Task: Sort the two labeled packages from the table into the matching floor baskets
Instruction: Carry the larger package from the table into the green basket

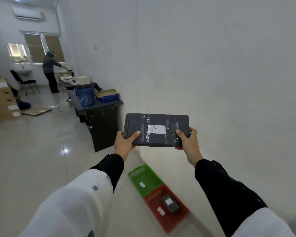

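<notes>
A flat dark package wrapped in clear tape, with a white label reading "A", is held up in front of the white wall. My left hand grips its left end and my right hand grips its right end, thumbs on top. Below on the floor by the wall stand two baskets side by side. The green basket holds only a small white tag. The red basket has a white tag and a small dark package with a white label lying inside.
A dark table stands against the wall to the left, carrying a blue bucket and a blue tray. Stacked cardboard boxes line the far left. A person works at the far end of the glossy tiled floor.
</notes>
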